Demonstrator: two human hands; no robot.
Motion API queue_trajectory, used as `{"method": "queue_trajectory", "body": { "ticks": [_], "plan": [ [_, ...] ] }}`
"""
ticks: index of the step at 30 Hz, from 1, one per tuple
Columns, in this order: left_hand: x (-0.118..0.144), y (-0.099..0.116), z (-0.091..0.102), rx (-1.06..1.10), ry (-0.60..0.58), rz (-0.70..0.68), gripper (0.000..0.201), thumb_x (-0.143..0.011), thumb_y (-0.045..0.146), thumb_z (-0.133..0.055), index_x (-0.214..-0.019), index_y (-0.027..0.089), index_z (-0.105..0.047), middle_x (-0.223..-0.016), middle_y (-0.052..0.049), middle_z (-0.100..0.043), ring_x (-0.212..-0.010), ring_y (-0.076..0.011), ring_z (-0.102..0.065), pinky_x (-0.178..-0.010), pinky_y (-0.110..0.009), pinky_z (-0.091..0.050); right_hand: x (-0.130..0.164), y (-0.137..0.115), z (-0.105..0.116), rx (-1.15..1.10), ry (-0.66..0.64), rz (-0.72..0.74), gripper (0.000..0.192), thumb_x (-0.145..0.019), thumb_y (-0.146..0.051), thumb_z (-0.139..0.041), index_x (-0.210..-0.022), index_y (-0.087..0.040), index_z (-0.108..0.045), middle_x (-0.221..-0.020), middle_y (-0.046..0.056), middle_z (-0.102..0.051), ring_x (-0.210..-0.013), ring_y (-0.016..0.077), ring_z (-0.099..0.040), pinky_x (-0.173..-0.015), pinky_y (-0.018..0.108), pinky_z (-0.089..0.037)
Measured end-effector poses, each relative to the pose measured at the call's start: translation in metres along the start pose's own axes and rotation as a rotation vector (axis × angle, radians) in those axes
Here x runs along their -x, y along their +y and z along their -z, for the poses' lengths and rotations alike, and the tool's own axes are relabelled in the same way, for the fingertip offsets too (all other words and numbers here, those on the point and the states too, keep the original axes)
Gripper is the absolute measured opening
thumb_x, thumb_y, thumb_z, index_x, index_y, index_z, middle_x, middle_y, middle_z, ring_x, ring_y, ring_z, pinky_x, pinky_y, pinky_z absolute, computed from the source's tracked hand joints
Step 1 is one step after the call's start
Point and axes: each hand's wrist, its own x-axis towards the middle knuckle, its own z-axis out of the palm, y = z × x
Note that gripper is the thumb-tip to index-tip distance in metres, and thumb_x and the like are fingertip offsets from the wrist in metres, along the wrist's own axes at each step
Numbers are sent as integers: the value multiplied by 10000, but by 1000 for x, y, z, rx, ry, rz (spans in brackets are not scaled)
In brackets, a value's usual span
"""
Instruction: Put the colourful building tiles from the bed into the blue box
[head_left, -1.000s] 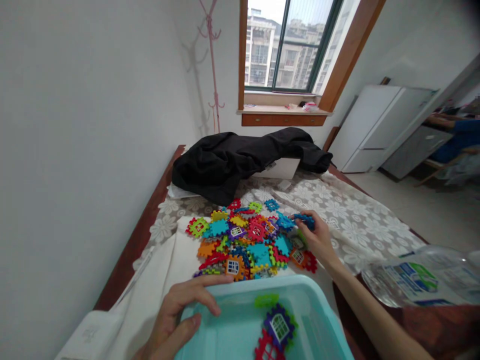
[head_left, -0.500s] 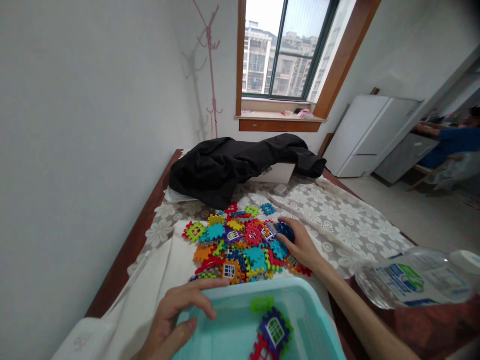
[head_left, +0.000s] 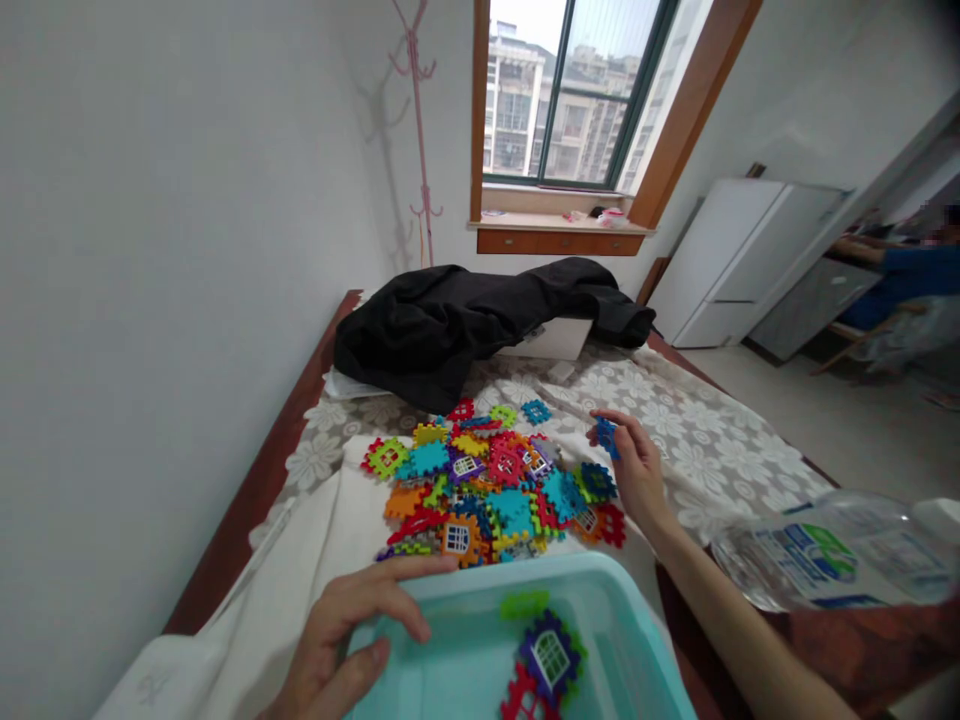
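Note:
My right hand is raised just right of the pile, pinching a blue interlocking plastic tile between thumb and fingers. Below it lies a dark blue tile at the pile's right edge. The heap of toothed building tiles has many colours, some with window lattices. My left hand rests at the far left corner of a turquoise plastic bin, fingers apart, index finger along the rim and thumb over the inside. In the bin lie a purple window tile, a red tile and a lime green piece.
A large clear plastic bottle lies on its side at the right. Black cloth drapes over a white box behind the pile. A floral cloth covers the table. A person in blue sits at the far right.
My right hand has moved up and to the right from the pile's right edge, now with a blue tile in its fingers. The dark blue tile beneath is uncovered. My left hand stays at the bin.

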Motion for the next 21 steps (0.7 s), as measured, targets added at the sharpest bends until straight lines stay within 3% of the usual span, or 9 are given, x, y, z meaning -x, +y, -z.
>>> {"method": "queue_trajectory", "body": {
  "ticks": [2,4,8,15,18,21],
  "plan": [
    [0,1,0,5,-1,8,271,-990,441,-542,-980,277,-757,-1408,-56,-711,-1266,-315,-636,-1095,-400,-434,-4,-4,6,157,-63,23,303,-1061,-439,-464,-1127,-253,-694,-1023,55,-704,-866,227,-656,-814,380,-534],
    [-1,1,-1,1,-4,18,294,-990,468,-536,-972,279,-760,-1407,-56,-712,-1259,-319,-641,-1089,-405,-439,-6,-9,11,400,-213,99,285,-1033,-444,-515,-1054,-244,-717,-1043,78,-696,-939,261,-646,-859,413,-520],
    [-1,1,0,-8,2,23,321,-985,495,-530,-966,275,-763,-1403,-65,-714,-1264,-331,-638,-1082,-425,-452,-8,-15,22,712,-493,182,262,-1009,-440,-564,-1064,-228,-707,-1082,111,-682,-1014,299,-637,-920,466,-515],
    [-1,1,0,-22,15,-11,302,-990,453,-526,-974,261,-759,-1389,-82,-722,-1261,-332,-643,-1077,-431,-460,-8,-24,47,646,-731,105,328,-992,-413,-625,-1290,-276,-647,-1280,97,-665,-1156,292,-638,-1042,475,-514],
    [-2,2,1,-17,2,-3,291,-980,443,-538,-964,258,-762,-1395,-87,-720,-1246,-339,-651,-1066,-435,-470,-7,-24,50,606,-755,82,465,-908,-373,-742,-1353,-310,-624,-1318,77,-665,-1182,308,-640,-1046,487,-529],
    [-2,2,1,-24,-7,7,318,-983,466,-527,-958,257,-765,-1391,-94,-722,-1241,-351,-650,-1041,-443,-485,-7,-25,48,582,-749,79,433,-901,-305,-743,-1326,-322,-660,-1245,66,-701,-1110,298,-671,-993,473,-563]
  ]
}}
